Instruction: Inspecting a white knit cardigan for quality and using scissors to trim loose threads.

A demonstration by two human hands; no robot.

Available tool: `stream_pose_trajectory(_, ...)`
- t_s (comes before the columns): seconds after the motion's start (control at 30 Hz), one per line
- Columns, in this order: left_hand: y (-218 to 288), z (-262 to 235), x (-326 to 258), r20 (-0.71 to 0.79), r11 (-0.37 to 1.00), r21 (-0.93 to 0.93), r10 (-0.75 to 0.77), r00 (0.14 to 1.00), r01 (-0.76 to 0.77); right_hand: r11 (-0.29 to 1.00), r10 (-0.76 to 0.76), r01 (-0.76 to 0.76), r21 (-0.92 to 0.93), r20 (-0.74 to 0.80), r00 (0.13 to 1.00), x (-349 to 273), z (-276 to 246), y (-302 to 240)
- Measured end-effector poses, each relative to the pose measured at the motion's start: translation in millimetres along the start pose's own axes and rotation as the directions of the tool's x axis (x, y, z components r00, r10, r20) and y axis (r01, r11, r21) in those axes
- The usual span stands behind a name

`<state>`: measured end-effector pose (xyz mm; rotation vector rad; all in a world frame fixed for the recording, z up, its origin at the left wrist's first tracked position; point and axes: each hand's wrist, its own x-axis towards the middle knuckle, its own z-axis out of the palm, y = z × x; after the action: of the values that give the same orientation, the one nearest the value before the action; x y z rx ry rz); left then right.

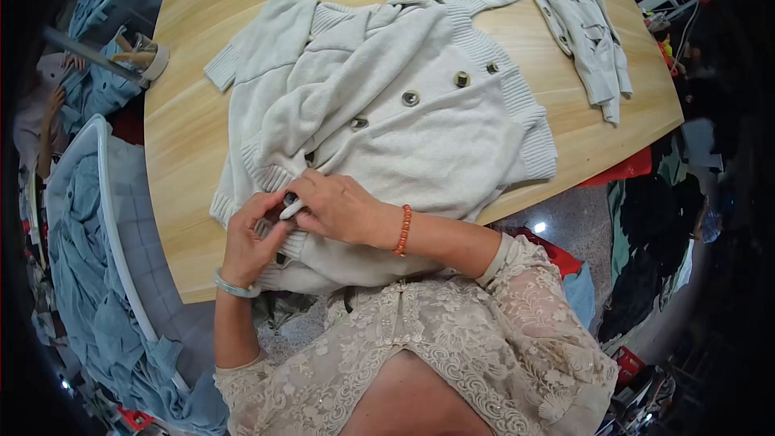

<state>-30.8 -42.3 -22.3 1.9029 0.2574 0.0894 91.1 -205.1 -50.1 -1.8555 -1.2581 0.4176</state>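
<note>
A cream knitted cardigan [412, 145] with ribbed edges and several large dark buttons lies rumpled on the wooden table, its lower part hanging toward me. At its near left ribbed edge, my left hand [252, 241] pinches the knit between thumb and fingers. Close against it, my right hand [335, 206] is curled with its fingers closed on the same edge. A dark button [289, 198] shows between my fingertips. Just below that button is a small, pale, rounded piece [292, 209]; I cannot tell whether it is folded knit or something separate.
Another buttoned cream garment [569, 20] lies along the table's [182, 141] far right. To the left stands a white-rimmed bin [113, 218] full of blue-grey garments [89, 274]. A small round container [157, 64] sits at the left edge. Another person's hand [56, 101] handles blue cloth beyond.
</note>
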Motion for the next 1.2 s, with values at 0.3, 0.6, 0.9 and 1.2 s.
stream_pose_trajectory(0.3, -13, 14, 2, -0.22, 0.994, 0.105, 0.039, 0.975, -0.016, 0.989, -0.04, 0.039, 0.145, 0.002, 0.999, 5, -3, 8)
stream_pose_trajectory(0.6, -21, 0, 0, -0.3, 0.976, 0.212, 0.025, 0.954, 0.042, 1.0, -0.024, 0.023, -0.01, -0.028, 0.999, -3, -17, -3)
stream_pose_trajectory(0.9, 30, 35, 51, -0.028, 0.815, 0.471, 0.396, 0.918, -0.338, 0.912, -0.011, -0.002, -0.41, -0.028, 1.0, -17, -39, 4)
stream_pose_trajectory(1.2, 12, 36, 88, 0.071, 0.728, 0.66, 0.188, 0.98, -0.187, 0.933, -0.075, 0.033, -0.358, -0.103, 0.992, -22, -44, 24)
